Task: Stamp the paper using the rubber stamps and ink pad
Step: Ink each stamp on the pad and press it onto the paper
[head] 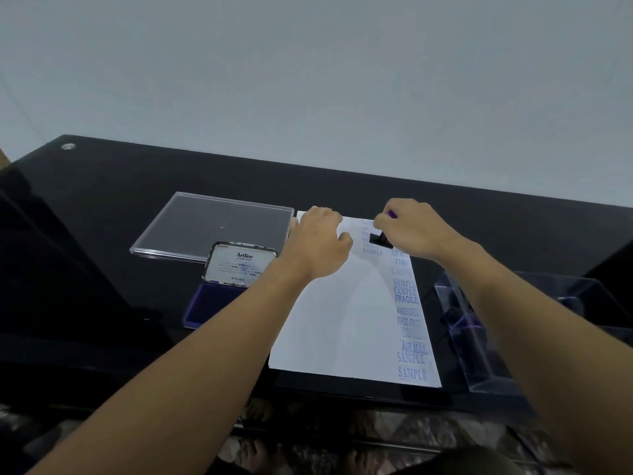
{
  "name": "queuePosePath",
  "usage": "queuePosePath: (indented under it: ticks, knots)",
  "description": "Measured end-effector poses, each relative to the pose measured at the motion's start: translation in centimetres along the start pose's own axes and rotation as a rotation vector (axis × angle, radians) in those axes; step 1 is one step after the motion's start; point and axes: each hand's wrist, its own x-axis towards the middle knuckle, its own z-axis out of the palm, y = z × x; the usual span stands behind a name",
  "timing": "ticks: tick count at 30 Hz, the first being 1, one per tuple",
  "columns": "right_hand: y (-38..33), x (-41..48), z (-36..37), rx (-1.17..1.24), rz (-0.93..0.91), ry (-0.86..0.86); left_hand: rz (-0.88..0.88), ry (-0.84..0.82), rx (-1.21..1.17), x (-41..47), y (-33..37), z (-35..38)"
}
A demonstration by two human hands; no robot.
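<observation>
A white sheet of paper lies on the black table, with a column of blue stamp prints down its right side and a few "SAMPLE" prints near its top. My right hand grips a rubber stamp with a purple handle, its black base down on the paper near the top. My left hand rests flat on the upper left part of the sheet, fingers relaxed. The ink pad stands open left of the paper, lid raised and blue pad showing.
A clear plastic lid lies flat behind the ink pad. A clear plastic box holding more stamps stands to the right of the paper. The black glass table ends at a pale wall behind.
</observation>
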Motion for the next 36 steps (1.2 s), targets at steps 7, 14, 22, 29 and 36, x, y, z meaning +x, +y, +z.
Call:
queuePosePath:
  ticks: [7,14,22,29,36]
  knots:
    - [0.9,1.0,1.3,-0.075,-0.007,-0.086,0.012,-0.043,0.076,0.5,-1.0,2.9]
    - [1.4,1.4,2.3,-0.120,-0.001,-0.115,0.033,-0.013,0.086,0.8,-1.6,3.7]
    - [1.4,1.6,2.9,-0.147,0.000,-0.119,0.046,0.006,0.105,0.9,-1.7,4.0]
    - [1.3,1.5,3.1,-0.157,-0.006,-0.125,0.057,0.029,0.109,0.9,-1.8,4.5]
    - [1.8,1.1,4.5,-0.117,-0.005,-0.010,0.067,-0.010,0.160,0.2,-2.1,5.4]
